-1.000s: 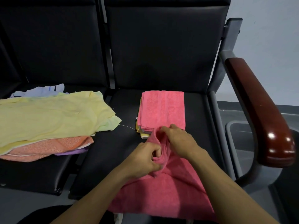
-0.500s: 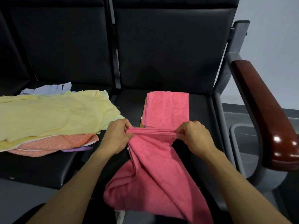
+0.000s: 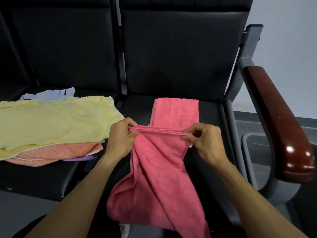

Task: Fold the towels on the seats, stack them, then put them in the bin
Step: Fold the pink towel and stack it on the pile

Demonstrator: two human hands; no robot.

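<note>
Ideally, both hands, left hand (image 3: 120, 136) and right hand (image 3: 205, 143), pinching the pink towel (image 3: 154, 177) top edge, are keeping corners aligned and taut before folding.

Two bare forearms enter from the bottom edge, uncovered from wrist to where the picture cuts them off, with no sleeve or cuff on either. The left hand (image 3: 120, 138) and right hand (image 3: 205, 143) are gloveless, with short nails. No ring, watch or band shows on the fingers or wrists in the head view.
</note>
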